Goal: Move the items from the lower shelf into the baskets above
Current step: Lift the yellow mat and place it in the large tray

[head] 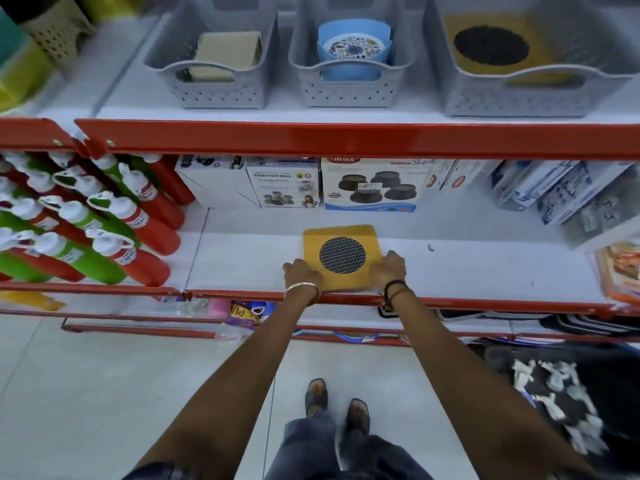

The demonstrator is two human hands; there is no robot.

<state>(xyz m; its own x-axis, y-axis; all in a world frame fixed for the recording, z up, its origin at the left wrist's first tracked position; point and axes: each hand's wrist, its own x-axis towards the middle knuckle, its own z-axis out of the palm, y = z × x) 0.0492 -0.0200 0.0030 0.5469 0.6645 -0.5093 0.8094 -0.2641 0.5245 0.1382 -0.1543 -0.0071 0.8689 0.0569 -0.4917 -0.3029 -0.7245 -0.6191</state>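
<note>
A yellow mat (pixel 341 258) w/ a black mesh circle was gripped at its near corners by the left hand (pixel 302 271) & right hand (pixel 388 268) on the lower shelf (pixel 467 268), while three grey baskets (pixel 213 60) were seen above, the rightmost basket (pixel 519 95) holding a similar mat (pixel 491 46).

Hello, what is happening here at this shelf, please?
A person is standing at a shop shelf and holding a yellow square mat with a dark mesh circle by its two near corners, left hand on one, right hand on the other. The mat lies on the lower shelf. Above are three grey baskets; the right basket already holds a similar yellow mat, so this one probably goes there next.
</note>
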